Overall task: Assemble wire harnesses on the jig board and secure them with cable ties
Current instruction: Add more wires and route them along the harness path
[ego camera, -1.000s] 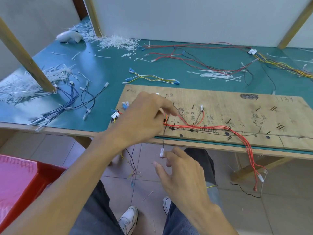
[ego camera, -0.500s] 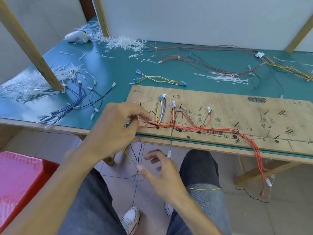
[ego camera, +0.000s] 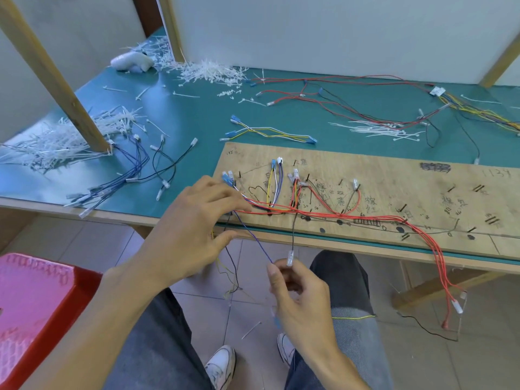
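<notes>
Fig. At the left end of the jig board, your left hand presses straight fingers on the red wire bundle. Below the board's front edge, your right hand pinches the blue wire. Pulling hard could drag routed wires off the board's pegs or snag the hanging black wire.

Left hand touching red wires, right hand pinching blue wire
</notes>
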